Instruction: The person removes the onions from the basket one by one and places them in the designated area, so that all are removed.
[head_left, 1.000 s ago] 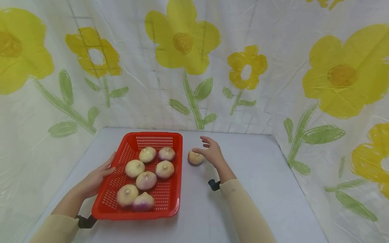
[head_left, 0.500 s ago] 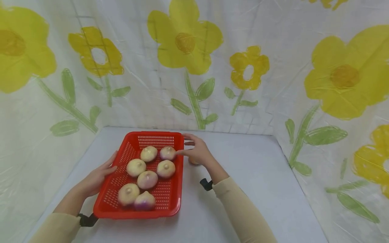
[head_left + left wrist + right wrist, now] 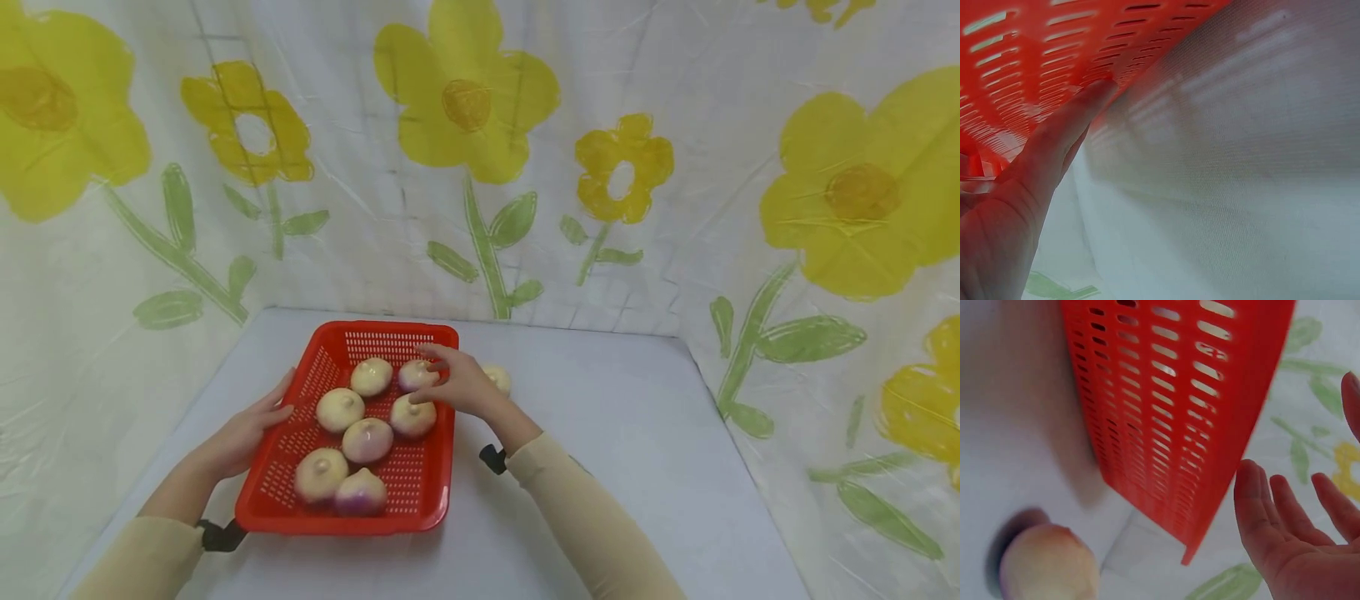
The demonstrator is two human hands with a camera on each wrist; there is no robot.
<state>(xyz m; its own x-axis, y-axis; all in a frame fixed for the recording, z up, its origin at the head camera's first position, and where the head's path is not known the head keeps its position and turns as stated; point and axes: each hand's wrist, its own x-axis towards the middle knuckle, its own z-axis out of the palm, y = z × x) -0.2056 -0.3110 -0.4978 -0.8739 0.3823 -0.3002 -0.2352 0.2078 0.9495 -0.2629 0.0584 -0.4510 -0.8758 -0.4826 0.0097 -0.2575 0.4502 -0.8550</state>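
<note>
A red plastic basket [image 3: 337, 525] with slotted walls stands left of the middle of the table, several round cream-and-purple bulbs [image 3: 367, 442] with small knobs lying in it. My left hand [image 3: 240, 437] holds the basket's left side, thumb at the rim and fingers stretched along the outer wall, as the left wrist view shows. Over the right rim reaches my right hand [image 3: 465, 385], fingers spread and holding nothing, above the bulbs on that side. One more bulb [image 3: 1050, 565] lies on the table outside the right wall, partly hidden behind the right hand in the head view.
The white table [image 3: 600, 467] extends to the right of the basket. Behind it and at both sides hangs a pale curtain [image 3: 345, 275] printed with yellow flowers. A black strap mount [image 3: 492, 458] shows at the right wrist.
My right hand has moved left from above the loose bulb, across the rim, to over the basket. The left hand keeps its hold and the bulbs stay where they were.
</note>
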